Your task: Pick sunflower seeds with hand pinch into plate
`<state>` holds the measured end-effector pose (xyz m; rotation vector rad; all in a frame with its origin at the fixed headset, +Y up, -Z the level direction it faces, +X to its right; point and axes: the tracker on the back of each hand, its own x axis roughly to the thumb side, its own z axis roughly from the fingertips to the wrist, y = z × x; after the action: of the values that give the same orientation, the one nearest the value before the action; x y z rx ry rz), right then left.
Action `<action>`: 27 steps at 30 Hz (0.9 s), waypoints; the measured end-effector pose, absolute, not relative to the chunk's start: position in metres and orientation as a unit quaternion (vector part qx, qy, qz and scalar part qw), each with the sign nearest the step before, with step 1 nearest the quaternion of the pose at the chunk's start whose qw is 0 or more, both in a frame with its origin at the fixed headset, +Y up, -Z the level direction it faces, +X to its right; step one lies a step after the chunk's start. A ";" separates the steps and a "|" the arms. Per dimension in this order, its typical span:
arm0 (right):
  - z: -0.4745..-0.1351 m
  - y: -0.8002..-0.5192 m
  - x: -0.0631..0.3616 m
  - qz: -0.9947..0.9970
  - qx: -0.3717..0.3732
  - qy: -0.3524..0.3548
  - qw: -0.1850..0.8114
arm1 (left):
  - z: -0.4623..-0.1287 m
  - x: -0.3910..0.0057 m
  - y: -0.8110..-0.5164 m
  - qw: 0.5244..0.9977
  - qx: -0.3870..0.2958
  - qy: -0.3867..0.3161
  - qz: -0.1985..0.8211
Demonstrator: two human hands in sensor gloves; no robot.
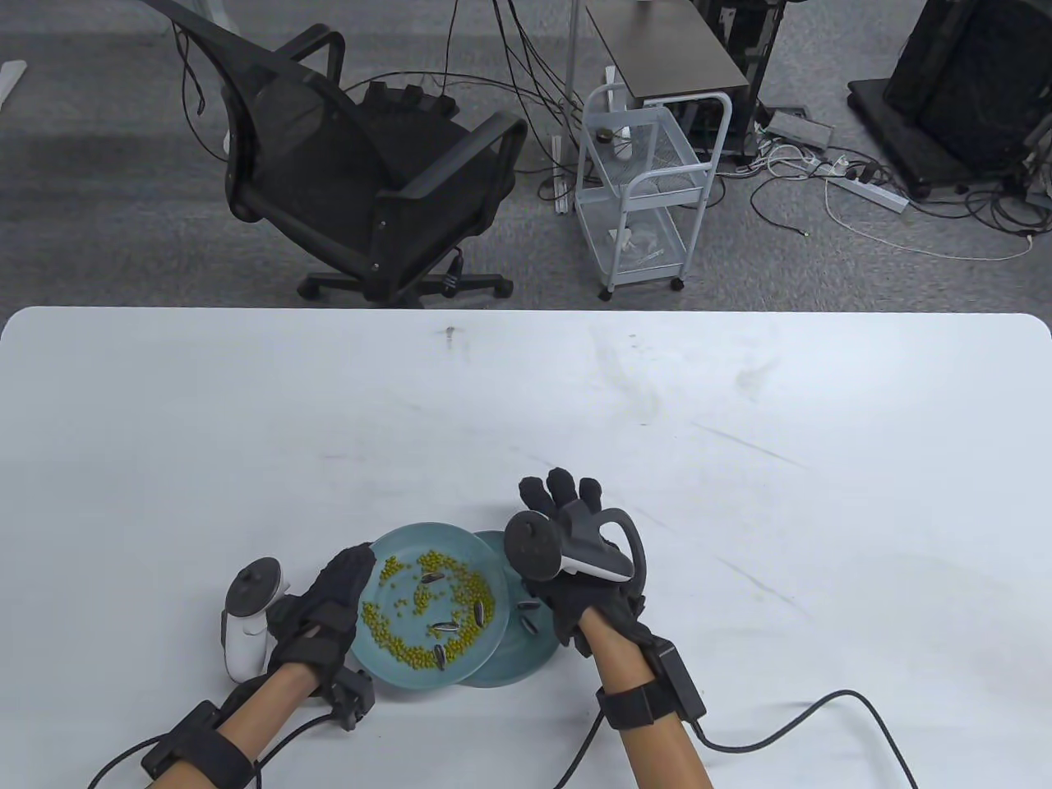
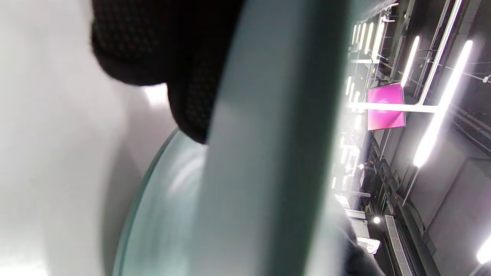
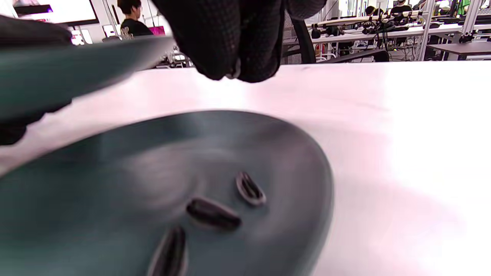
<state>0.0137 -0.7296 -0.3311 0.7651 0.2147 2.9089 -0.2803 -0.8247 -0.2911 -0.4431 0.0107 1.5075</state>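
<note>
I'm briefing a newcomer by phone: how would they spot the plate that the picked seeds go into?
On the white table, near its front edge, two teal plates overlap between the gloved hands. The target plate is the lower one on the right, partly tucked under the other. It holds only a few dark striped sunflower seeds, whereas the upper plate also carries many small yellow-green beans.

R grip (image 1: 567,567) pinched, L grip (image 1: 329,604) curled.
</note>
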 end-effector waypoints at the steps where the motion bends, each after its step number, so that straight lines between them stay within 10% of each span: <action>1: -0.331 -0.734 0.012 0.963 0.253 0.074 0.059 | -0.291 -0.280 -0.825 0.706 -0.202 0.004 0.679; 27: -0.329 -0.739 0.021 0.968 0.232 0.066 0.069 | -0.289 -0.277 -0.823 0.699 -0.211 0.003 0.683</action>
<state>0.0206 -0.7393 -0.3285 0.6982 0.1983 2.9139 -0.2768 -0.8234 -0.2886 -0.4700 0.0075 1.5232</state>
